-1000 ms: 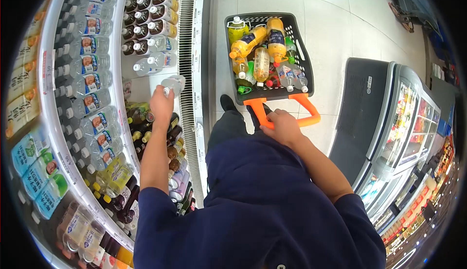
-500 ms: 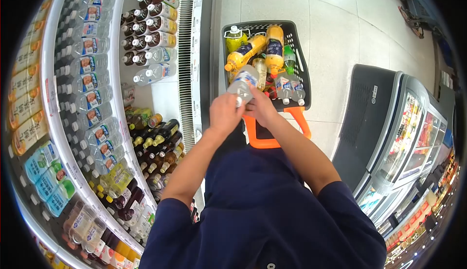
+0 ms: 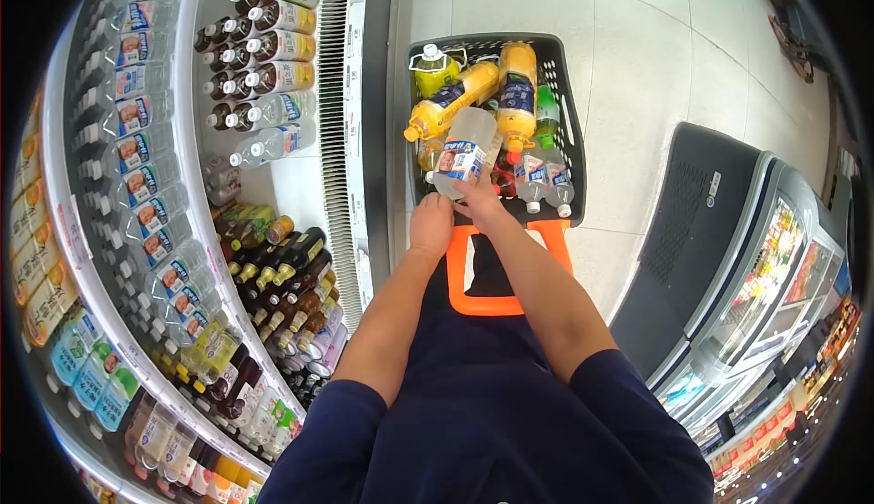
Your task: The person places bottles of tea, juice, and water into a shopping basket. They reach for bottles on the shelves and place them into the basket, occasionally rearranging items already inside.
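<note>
Bright overhead light; fisheye edges; black corners

The person wears a dark navy-blue, short-sleeved top of plain soft fabric, its loose sleeves ending above the elbows and leaving both forearms bare down to the ungloved left hand and right hand.
</note>
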A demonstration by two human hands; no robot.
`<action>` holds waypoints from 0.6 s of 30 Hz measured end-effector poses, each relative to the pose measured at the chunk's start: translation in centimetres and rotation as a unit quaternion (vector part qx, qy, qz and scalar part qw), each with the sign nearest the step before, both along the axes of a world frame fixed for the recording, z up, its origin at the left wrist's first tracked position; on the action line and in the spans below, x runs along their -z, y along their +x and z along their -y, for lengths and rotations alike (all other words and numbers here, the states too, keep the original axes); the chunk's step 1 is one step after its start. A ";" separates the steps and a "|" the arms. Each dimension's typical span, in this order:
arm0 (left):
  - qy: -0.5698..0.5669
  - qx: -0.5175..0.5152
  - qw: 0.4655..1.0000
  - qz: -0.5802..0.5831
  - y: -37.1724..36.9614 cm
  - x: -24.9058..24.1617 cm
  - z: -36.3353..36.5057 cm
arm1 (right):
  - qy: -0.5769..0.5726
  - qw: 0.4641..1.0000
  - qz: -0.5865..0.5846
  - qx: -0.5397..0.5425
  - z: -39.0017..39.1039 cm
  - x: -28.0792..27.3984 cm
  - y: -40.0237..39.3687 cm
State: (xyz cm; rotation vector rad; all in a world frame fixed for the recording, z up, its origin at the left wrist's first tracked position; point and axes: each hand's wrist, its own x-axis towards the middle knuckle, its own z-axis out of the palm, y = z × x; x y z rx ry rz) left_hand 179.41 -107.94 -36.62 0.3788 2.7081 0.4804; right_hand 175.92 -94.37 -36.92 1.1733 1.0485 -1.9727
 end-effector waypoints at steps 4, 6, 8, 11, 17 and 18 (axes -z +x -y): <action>-0.002 -0.014 0.990 0.140 -0.8 -1.1 -0.1 | 0.043 0.994 0.015 -0.096 -0.9 0.7 0.1; -0.012 0.000 0.981 0.192 -1.7 -2.0 0.2 | 0.066 0.990 0.009 -0.127 -1.5 0.6 0.2; 0.015 -0.014 0.974 0.225 -2.3 -2.5 1.5 | 0.092 0.977 0.005 -0.194 -2.5 0.6 0.5; 0.004 -0.047 0.971 0.232 -3.5 -3.9 4.8 | 0.154 0.928 -0.121 -0.316 -4.5 2.2 2.4; -0.133 -0.306 0.937 0.102 -9.5 -5.6 20.0 | 0.202 0.922 -0.162 -0.287 -8.4 2.2 4.9; -0.129 -0.346 0.929 0.024 -10.3 -4.9 22.8 | 0.202 0.923 -0.160 -0.285 -8.5 0.9 4.7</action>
